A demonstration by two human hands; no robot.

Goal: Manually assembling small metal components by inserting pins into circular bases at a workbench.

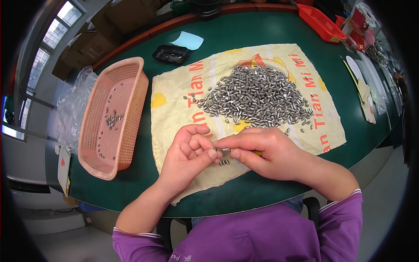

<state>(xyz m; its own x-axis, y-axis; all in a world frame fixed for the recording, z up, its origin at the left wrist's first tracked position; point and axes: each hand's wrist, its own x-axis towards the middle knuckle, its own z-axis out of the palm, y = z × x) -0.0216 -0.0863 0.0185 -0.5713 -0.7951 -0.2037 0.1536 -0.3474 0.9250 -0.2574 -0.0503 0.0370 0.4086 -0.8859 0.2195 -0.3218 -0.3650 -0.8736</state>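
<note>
Both my hands meet over the near part of a yellow patterned cloth [174, 105]. My left hand [187, 153] is closed, thumb and fingertips pinching a small metal part [215, 149] that is mostly hidden. In my right hand [273, 153] is a slim tool with a yellow handle [258, 153]; its metal shaft [225, 149] reaches to the part at my left fingertips. Its exact kind cannot be made out. Just below the fingers lie several small metal parts [224, 162]. Beyond my hands, a large heap of shiny, barrel-shaped metal parts [262, 94] covers the cloth.
A pink perforated basket [135, 115] with some metal parts in it stands on the green table [244, 30] at left, beside a clear plastic bag [74, 109]. Farther back are a black tray [171, 54] and light-blue paper [188, 40]. A red basket [321, 24] sits far right.
</note>
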